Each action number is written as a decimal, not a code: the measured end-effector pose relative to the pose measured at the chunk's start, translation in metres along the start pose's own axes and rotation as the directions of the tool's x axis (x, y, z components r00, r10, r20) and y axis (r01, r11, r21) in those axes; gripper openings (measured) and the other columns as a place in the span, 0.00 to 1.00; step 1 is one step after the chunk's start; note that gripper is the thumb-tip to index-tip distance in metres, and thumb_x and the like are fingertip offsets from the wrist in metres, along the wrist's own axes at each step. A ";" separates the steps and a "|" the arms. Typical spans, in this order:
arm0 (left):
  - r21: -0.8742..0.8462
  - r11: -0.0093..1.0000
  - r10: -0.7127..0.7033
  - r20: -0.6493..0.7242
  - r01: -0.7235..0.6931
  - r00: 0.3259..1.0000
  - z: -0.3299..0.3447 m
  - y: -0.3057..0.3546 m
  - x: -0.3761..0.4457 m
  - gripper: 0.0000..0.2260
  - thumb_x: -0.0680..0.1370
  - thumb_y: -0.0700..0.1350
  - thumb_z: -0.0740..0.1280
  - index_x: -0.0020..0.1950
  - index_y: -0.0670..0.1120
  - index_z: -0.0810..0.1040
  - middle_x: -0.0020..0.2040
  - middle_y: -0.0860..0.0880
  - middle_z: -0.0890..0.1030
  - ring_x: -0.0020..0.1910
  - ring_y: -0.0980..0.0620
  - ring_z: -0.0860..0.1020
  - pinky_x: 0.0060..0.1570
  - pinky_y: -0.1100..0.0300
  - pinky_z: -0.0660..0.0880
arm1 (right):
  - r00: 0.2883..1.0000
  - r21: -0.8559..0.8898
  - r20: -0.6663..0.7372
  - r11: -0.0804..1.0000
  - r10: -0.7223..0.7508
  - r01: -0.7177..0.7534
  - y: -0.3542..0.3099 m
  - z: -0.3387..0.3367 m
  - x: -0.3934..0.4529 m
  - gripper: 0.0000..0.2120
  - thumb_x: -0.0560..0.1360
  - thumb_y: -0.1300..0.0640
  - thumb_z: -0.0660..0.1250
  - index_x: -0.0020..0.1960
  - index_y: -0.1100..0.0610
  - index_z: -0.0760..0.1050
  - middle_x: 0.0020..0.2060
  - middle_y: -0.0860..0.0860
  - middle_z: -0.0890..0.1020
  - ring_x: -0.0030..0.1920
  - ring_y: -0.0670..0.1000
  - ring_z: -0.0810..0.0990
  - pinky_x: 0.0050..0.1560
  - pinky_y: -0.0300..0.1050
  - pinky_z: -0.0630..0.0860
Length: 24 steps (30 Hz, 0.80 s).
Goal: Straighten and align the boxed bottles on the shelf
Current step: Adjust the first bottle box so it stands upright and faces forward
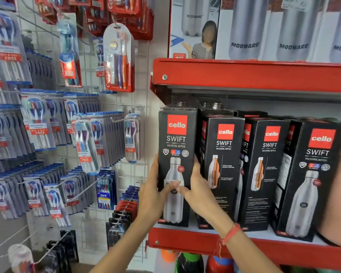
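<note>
Both hands clamp the leftmost box (176, 168) at the shelf's (185, 236) left end, left hand (153, 192) on its left edge, right hand (197, 186) on its right, thumbs on the front; twist too hard and I'd guess it bumps the neighbour box (220, 170) or slips off; boxes read "cello SWIFT vacusteel bottle"; upper ones (244, 30) say MODWARE.

bright even light | soft overall blur | wide-angle bending at edges

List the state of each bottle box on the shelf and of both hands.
Leftmost box: upright, front facing out, gripped by both hands.
Second box: upright, turned askew.
Third box: upright, turned askew.
Rightmost box: leaning, askew.
Left hand: on leftmost box.
Right hand: on leftmost box.
</note>
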<state>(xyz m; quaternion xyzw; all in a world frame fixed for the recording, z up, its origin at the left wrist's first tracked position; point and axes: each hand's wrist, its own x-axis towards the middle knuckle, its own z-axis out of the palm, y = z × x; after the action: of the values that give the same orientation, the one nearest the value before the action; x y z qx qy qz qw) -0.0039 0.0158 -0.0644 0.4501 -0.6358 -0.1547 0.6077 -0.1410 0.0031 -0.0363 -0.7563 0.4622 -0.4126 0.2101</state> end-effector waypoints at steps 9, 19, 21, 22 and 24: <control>0.082 0.996 -0.035 -0.056 0.040 0.998 0.011 -0.016 -0.003 0.40 0.74 0.51 0.72 0.75 0.67 0.49 0.50 0.69 0.78 0.43 0.62 0.82 0.43 0.67 0.78 | 0.992 -0.186 -0.120 0.982 -0.038 0.015 0.011 0.005 -0.010 0.40 0.75 0.57 0.69 0.78 0.51 0.48 0.63 0.52 0.78 0.61 0.52 0.77 0.57 0.39 0.73; 0.103 0.992 -0.041 -0.242 0.068 0.969 0.006 -0.012 -0.007 0.27 0.75 0.55 0.69 0.72 0.54 0.65 0.69 0.53 0.71 0.68 0.56 0.69 0.67 0.48 0.71 | 0.809 -0.474 -0.574 0.857 -0.125 -0.204 0.018 -0.010 -0.015 0.45 0.72 0.42 0.68 0.78 0.56 0.47 0.74 0.65 0.55 0.63 0.65 0.68 0.57 0.59 0.76; 0.140 0.990 0.037 -0.267 0.001 0.963 0.019 0.010 -0.018 0.23 0.76 0.53 0.68 0.70 0.52 0.68 0.67 0.52 0.71 0.67 0.55 0.68 0.67 0.50 0.70 | 0.840 -0.435 -0.540 0.871 -0.048 -0.229 0.018 -0.021 -0.026 0.48 0.72 0.44 0.69 0.78 0.49 0.40 0.75 0.65 0.50 0.64 0.66 0.67 0.54 0.60 0.77; 0.139 0.990 0.052 -0.261 -0.016 0.964 0.031 0.028 -0.029 0.22 0.77 0.51 0.68 0.69 0.51 0.69 0.65 0.53 0.70 0.67 0.55 0.68 0.67 0.51 0.69 | 0.837 -0.412 -0.546 0.882 -0.038 -0.229 0.022 -0.036 -0.040 0.48 0.72 0.46 0.69 0.77 0.45 0.37 0.75 0.65 0.50 0.65 0.66 0.66 0.56 0.61 0.76; 0.113 0.992 0.078 -0.240 -0.052 0.968 0.034 0.035 -0.033 0.20 0.77 0.49 0.69 0.68 0.51 0.70 0.63 0.56 0.70 0.65 0.56 0.68 0.66 0.52 0.70 | 0.842 -0.314 -0.537 0.939 -0.054 -0.140 0.026 -0.042 -0.043 0.49 0.73 0.50 0.70 0.75 0.39 0.34 0.75 0.64 0.51 0.68 0.66 0.61 0.63 0.61 0.70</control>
<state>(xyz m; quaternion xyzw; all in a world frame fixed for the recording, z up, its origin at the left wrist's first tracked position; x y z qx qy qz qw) -0.0533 0.0481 -0.0660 0.4762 -0.5778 -0.0444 0.6614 -0.1990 0.0307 -0.0492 -0.6241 0.5837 -0.5168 -0.0529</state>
